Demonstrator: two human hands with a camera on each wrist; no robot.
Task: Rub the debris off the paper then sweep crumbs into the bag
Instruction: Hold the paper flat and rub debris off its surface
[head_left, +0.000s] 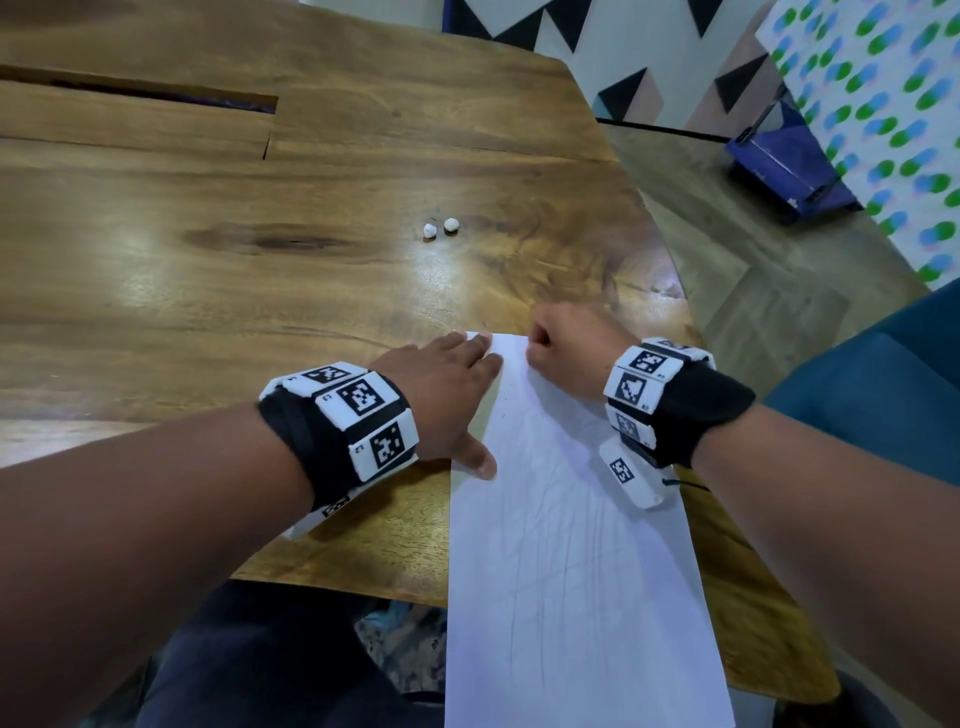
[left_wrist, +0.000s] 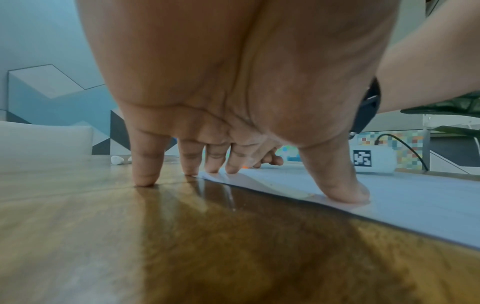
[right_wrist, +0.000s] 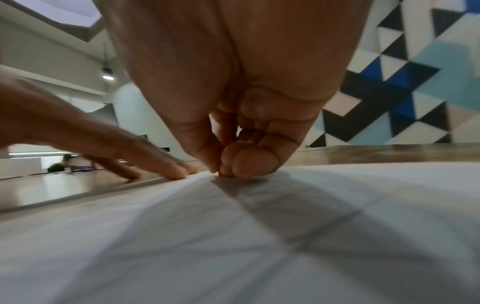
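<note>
A white sheet of paper (head_left: 571, 571) with faint pencil lines lies on the wooden table (head_left: 208, 260), its near end hanging over the front edge. My left hand (head_left: 457, 384) lies flat at the sheet's far left corner; the thumb and two fingers (left_wrist: 233, 164) press the paper (left_wrist: 415, 205), the other fingers rest on the wood. My right hand (head_left: 550, 343) is bunched at the far edge, fingertips (right_wrist: 241, 164) pinching a small orange thing, mostly hidden, down against the paper (right_wrist: 233, 246). No bag is in view.
Two small white crumpled balls (head_left: 439, 227) lie on the table beyond the sheet, also low in the left wrist view (left_wrist: 116, 160). A dark slot (head_left: 156, 93) runs across the far tabletop. A blue bin (head_left: 779, 156) stands on the floor at the right.
</note>
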